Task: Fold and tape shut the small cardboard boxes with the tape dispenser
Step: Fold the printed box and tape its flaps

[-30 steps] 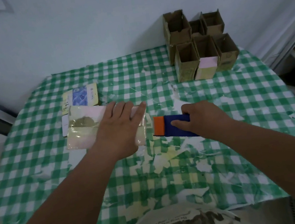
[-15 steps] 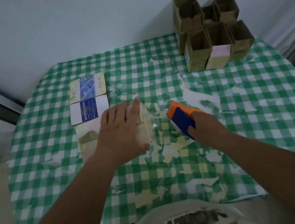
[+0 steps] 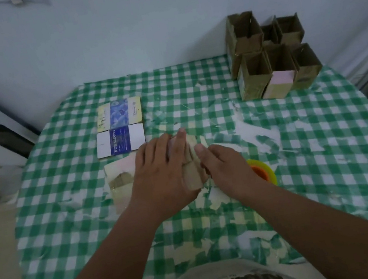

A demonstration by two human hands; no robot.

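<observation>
A small pale cardboard box (image 3: 122, 188) lies on its side at the middle of the green checked table. My left hand (image 3: 162, 174) lies flat on top of it with straight fingers and presses it down. At the box's right end, my right hand (image 3: 225, 169) rests with its thumb on the top edge; its fingers are hidden. The tape dispenser (image 3: 262, 171) lies on the cloth just right of my right hand, held by neither hand. Only its yellow and orange roll shows.
Several open brown cardboard boxes (image 3: 269, 59) stand in a cluster at the back right corner. Two flattened printed cartons (image 3: 119, 125) lie behind the box on the left. Torn tape scraps and worn patches cover the tablecloth (image 3: 328, 164). A wall rises behind the table.
My right hand has let go of the tape dispenser, which now lies on the table, and has moved left onto the box's right end. My left hand stays on the box.
</observation>
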